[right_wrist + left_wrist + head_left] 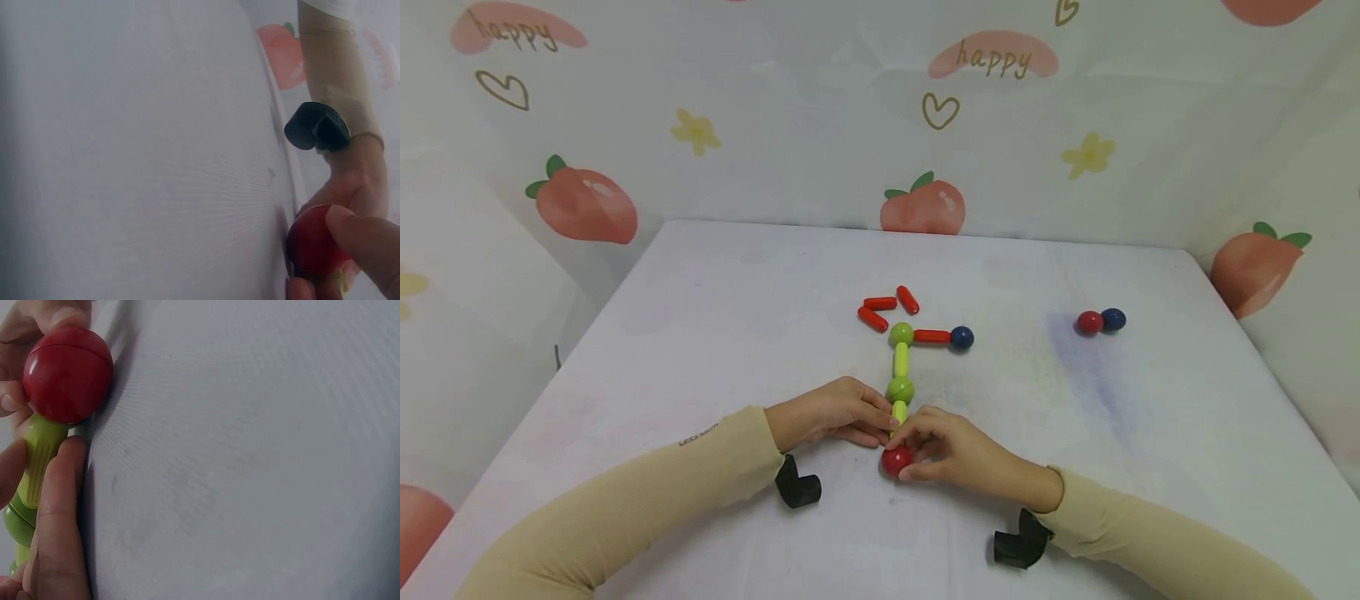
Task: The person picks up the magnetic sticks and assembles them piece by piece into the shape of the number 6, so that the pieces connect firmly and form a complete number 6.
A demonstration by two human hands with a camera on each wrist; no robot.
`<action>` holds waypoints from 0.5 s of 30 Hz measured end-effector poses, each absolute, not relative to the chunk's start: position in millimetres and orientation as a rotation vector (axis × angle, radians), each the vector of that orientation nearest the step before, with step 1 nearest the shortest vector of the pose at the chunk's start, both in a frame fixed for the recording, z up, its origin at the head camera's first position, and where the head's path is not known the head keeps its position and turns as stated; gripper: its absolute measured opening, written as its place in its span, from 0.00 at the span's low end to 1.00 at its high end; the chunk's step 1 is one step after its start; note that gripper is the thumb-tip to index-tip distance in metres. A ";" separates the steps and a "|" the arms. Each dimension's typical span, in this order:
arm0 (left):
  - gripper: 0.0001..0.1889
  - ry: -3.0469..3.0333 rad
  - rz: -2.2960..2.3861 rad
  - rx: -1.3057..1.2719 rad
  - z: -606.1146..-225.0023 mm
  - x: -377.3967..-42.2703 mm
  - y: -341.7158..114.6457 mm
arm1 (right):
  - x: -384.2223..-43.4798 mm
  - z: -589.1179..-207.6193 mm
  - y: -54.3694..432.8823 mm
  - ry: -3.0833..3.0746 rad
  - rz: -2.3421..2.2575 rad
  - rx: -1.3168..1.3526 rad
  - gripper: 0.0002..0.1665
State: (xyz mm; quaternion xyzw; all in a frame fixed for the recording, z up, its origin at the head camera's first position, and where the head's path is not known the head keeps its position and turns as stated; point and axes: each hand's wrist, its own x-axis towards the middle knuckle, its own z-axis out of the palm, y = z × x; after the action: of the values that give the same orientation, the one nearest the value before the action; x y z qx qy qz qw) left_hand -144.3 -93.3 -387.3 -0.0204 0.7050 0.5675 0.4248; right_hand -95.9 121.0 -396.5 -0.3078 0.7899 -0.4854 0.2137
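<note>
A red ball (896, 462) sits at the near end of a yellow-green rod (39, 464). My right hand (951, 450) grips this ball between thumb and fingers. From the left, my left hand (842, 412) pinches the rod just beyond the ball. The rod runs on to a green ball (900, 389), another yellow-green rod (901, 360) and a second green ball (902, 334). Sideways from that far ball, a red rod (932, 337) leads right to a dark blue ball (962, 337). In the right wrist view, a thumb presses on the red ball.
Several loose red rods, one of them the slanted rod (872, 319), lie behind the joined pieces. At the back right, a second red ball (1090, 322) rests against another blue ball (1113, 319). A white cloth covers the table (760, 283), with a printed curtain (805, 108) behind it.
</note>
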 end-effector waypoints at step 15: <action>0.11 1.758 1.424 -0.048 -388.4 -144.4 -92.6 | -96.8 -396.0 121.2 2.180 -1.357 -0.848 0.18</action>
State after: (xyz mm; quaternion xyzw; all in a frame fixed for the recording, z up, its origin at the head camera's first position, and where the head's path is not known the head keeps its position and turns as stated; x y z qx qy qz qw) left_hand -144.4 -92.6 -388.4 -0.0192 0.7031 0.5695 0.4253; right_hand -96.8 121.2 -396.0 -0.3061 0.7870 -0.4898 0.2168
